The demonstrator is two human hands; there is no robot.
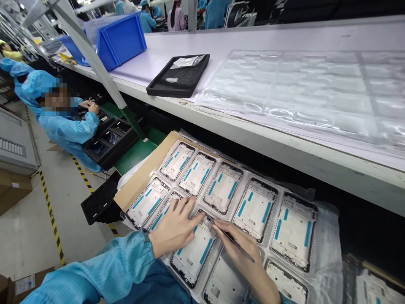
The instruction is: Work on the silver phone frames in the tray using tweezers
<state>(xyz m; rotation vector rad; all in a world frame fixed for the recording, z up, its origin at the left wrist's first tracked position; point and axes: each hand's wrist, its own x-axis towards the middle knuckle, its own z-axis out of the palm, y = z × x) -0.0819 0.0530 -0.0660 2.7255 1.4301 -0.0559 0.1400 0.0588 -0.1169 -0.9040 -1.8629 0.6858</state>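
Observation:
My right hand (245,242) grips dark tweezers (244,251), their tips down at the top end of a phone mid-frame (195,252). Beside them, my left hand (173,228) lies with fingers spread over this frame and its neighbour, the index fingertip close to the tweezer tips. Any small part at the tips is too hidden to make out. Rows of similar silver frames with black edges and blue strips sit in the pockets of a clear plastic tray (325,242). One nearer frame (226,276), partly under my right hand, shows no blue strips.
Cardboard (144,173) lies under the tray's left side. Beyond runs a raised white shelf (284,126) carrying a black tray (167,90), a blue bin (122,42) and empty clear trays (300,84). A slanted post (95,63) and a co-worker in blue (68,126) are at left.

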